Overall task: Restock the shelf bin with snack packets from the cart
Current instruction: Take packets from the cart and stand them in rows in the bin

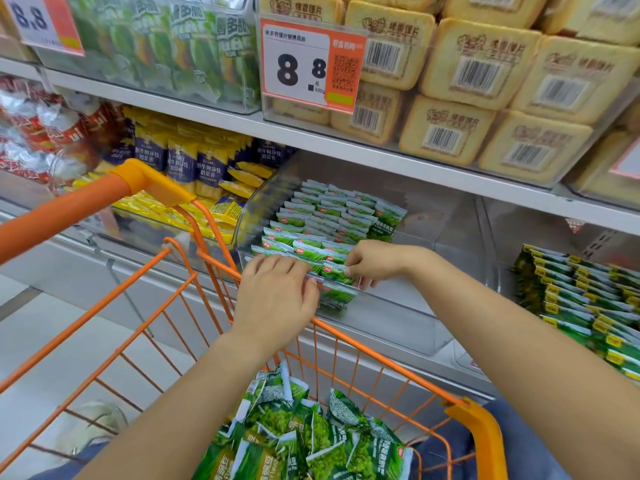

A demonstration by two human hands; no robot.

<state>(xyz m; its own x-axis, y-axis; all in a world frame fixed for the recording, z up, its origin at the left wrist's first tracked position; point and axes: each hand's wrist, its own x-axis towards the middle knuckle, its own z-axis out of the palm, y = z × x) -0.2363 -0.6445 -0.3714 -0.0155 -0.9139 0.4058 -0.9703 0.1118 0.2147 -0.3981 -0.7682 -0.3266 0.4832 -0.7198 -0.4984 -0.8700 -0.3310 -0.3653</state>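
A clear plastic shelf bin (391, 306) on the middle shelf holds rows of upright green snack packets (322, 216). My left hand (277, 299) reaches over the bin's front rim, its fingers curled onto the front packets. My right hand (370, 263) pinches the top edge of a front-row green packet (337, 271) inside the bin. Below, the orange wire cart (166, 306) carries a loose heap of the same green packets (304, 434).
Yellow and purple packets (194, 164) fill the bin to the left. More green packets (588, 299) are stacked at the right. Above sit beige biscuit packs (478, 74) and a price tag (308, 64). The cart's orange handle (62, 209) crosses the left foreground.
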